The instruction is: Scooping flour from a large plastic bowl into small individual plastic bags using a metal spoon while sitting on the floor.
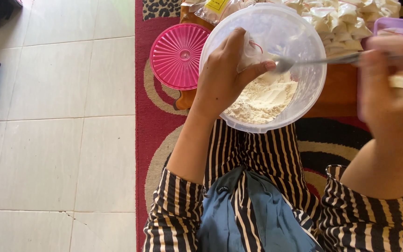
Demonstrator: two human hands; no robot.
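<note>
The small plastic bag (250, 52), pinched by the left hand (222, 77) over the flour tub (311, 88), is best kept wide-mouthed while the spoon (304, 60), clenched in the right hand (392, 88), is tipped slowly inside.

A home interior, seen from above, where someone sits on the floor working. Pale square floor tiles (57, 116) cover the left side, and a patterned rug (152, 107) in red, cream and black lies beside them. Household plastic ware rests there: a clear tub of white flour (263, 95) and a pink ribbed lid (178, 56). Small filled plastic bags (346, 21) are piled nearby.
</note>
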